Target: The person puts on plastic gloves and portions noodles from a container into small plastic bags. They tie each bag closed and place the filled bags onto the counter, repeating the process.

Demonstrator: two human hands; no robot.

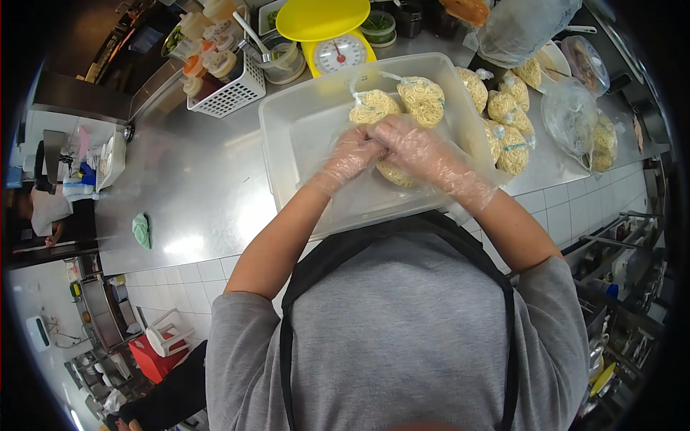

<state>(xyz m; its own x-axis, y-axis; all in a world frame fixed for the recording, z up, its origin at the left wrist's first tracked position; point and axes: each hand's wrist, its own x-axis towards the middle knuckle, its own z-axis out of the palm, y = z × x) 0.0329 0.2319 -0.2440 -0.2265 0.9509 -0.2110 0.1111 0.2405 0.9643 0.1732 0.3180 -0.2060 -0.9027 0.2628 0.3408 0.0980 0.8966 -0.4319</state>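
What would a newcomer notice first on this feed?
The bright yellow scale, beyond the translucent tub, stands out first. Next, the left hand and right hand, in plastic gloves, are close together over the tub, with bagged noodles near them. More noodle bags sit on the metal counter to the tub's right.

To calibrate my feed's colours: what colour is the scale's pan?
The pan is yellow, clearest in the head view.

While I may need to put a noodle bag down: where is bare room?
Bare: the steel counter between the green cloth and the plastic tub, bordered on the far side by the white bottle basket; also the tub's left floor. Crowded: right of the tub, with noodle bags, and beyond it, around the yellow scale.
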